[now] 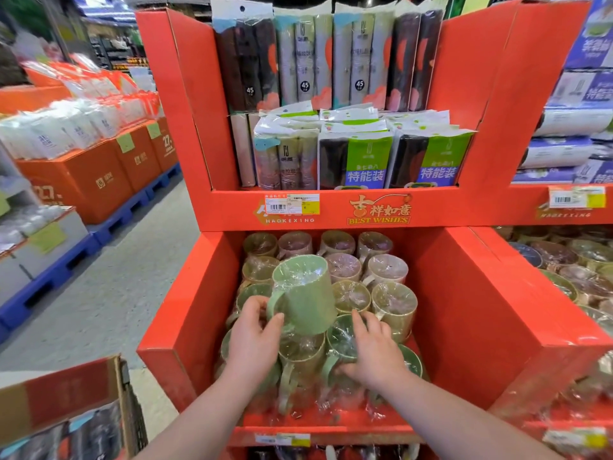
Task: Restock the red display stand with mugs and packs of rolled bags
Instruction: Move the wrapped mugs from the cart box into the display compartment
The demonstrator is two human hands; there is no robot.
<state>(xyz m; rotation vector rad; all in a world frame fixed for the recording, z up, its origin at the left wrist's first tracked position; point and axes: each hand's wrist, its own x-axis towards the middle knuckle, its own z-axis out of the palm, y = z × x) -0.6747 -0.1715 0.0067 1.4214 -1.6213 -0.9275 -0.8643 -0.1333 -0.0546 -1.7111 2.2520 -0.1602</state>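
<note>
Red cardboard forms the red display stand (491, 293), which fills the middle of the view with two open levels. On the upper level, toward 12 o'clock, packs of rolled bags (331, 61) stand upright in a back row, dark ones at both ends and pale ones between. A lower front row of packs has green and blue labels on its 3 o'clock side. A price label (292, 204) is stuck on the front lip below them.

The lower bin holds film-wrapped mugs (391, 300) in tan, pink and green, packed close with their mouths up. Above this layer a green mug (305, 293), also wrapped in film, sits tilted with its mouth toward 11 o'clock and its handle toward 9 o'clock. The left hand (255, 340) grips it at the handle, fingers curled behind the loop and thumb against the base. The right hand (374, 356), at 5 o'clock from that mug, lies flat with its fingers spread over the wrapped mugs in the front row and grasps nothing.

At 7 o'clock an open cardboard box (66, 393) holds more packs. Toward 9 o'clock orange cartons (89, 180) of white goods stand on blue pallets (49, 283) across the grey floor (132, 277).
</note>
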